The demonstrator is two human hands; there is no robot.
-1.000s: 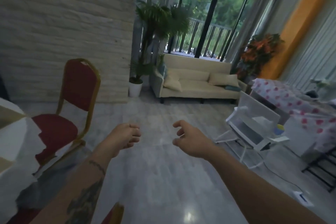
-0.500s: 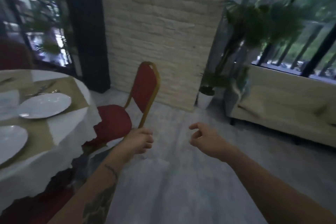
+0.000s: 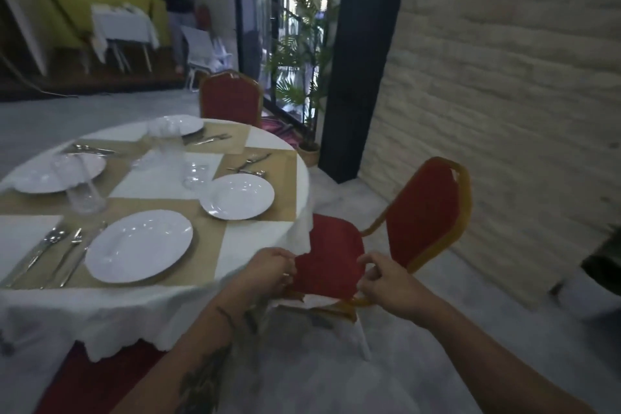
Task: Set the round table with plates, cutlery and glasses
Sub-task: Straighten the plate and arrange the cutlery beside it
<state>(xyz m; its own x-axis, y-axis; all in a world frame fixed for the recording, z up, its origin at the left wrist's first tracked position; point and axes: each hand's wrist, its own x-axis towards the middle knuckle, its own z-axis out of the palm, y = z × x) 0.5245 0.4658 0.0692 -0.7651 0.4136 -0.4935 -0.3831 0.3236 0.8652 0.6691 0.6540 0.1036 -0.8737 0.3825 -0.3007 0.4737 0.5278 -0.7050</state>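
Observation:
The round table [image 3: 255, 245] wears a white cloth with beige mats. Several white plates lie on it; the nearest plate [image 3: 139, 245] has cutlery [image 3: 50, 252] to its left, and another plate [image 3: 237, 196] has cutlery [image 3: 248, 165] behind it. Two tall glasses [image 3: 85, 188] [image 3: 166, 144] and a stemmed glass [image 3: 195, 175] stand near the middle. My left hand [image 3: 268, 270] hovers at the cloth's right edge with curled fingers and holds nothing. My right hand [image 3: 386, 282] is over the chair seat's front, fingers apart and empty.
A red chair with a gold frame [image 3: 423, 212] stands at the table's right, its seat partly under the cloth. A second red chair [image 3: 232, 101] is at the far side. A stone wall [image 3: 504, 94], a black pillar [image 3: 359, 60] and a potted plant [image 3: 302, 77] stand behind. A person [image 3: 176, 10] is far back.
My view has swung left from the sofa and window to the set table. Both hands stay out in front, empty, and now sit by the table edge and the chair seat.

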